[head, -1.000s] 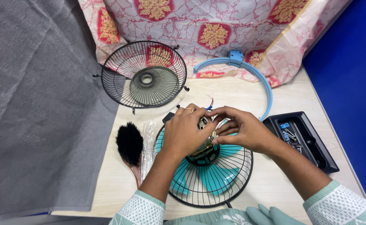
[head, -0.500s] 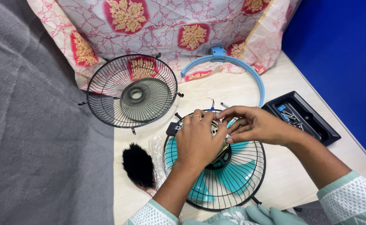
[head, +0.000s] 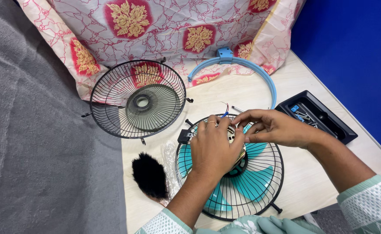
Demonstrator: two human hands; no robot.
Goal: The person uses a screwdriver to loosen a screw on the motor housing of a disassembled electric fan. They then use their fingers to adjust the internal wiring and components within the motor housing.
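A black wire fan guard (head: 259, 190) with teal blades (head: 251, 182) behind it lies face down on the pale table. My left hand (head: 214, 149) grips the metal motor (head: 238, 151) at its centre from above. My right hand (head: 272, 128) reaches in from the right, its fingertips pinching at the top of the motor beside the left fingers. Thin red and blue wires (head: 225, 110) stick out past the hands. A small black switch box (head: 184, 136) sits at the guard's left rim.
A second black fan guard (head: 108, 108) lies to the upper left. A blue curved bracket (head: 266, 78) arcs behind the hands. A black tray of screws (head: 329, 125) sits right, a black brush (head: 149, 175) left. Patterned cloth (head: 164, 30) and grey fabric (head: 34, 143) border the table.
The view has shifted, so everything sits lower and further right in frame. Both hands stay on the motor, with the fingers slightly rearranged.
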